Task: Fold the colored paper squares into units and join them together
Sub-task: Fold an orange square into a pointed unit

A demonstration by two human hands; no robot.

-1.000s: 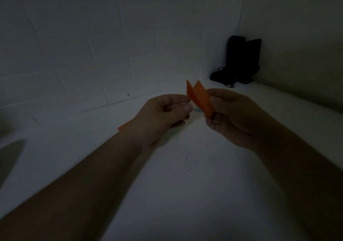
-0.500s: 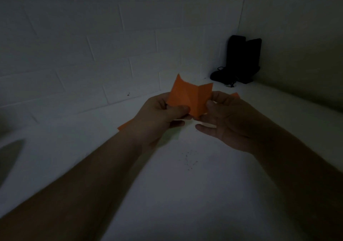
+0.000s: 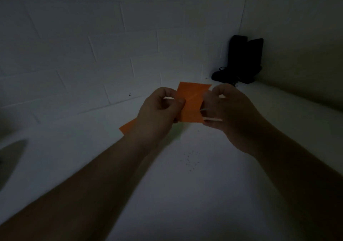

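Observation:
An orange folded paper unit (image 3: 192, 102) is held up between both hands above the white surface, its flat face toward me with a diagonal crease across it. My left hand (image 3: 159, 112) pinches its left edge with thumb and fingers. My right hand (image 3: 228, 110) grips its right edge with curled fingers; a thin white edge of paper shows under those fingers. Another orange paper (image 3: 128, 128) lies on the surface behind my left wrist, mostly hidden. The scene is dim.
A dark object with a cord (image 3: 241, 60) stands in the far right corner against the white brick wall (image 3: 92, 45). Small dark specks (image 3: 191, 160) dot the white surface (image 3: 185, 194) below my hands. A grey shape (image 3: 9, 162) shows at the left edge.
The orange paper, seen nearly edge-on and folded a second ago, has been opened out and turned flat toward me. My right hand moved from the paper's front to its right edge.

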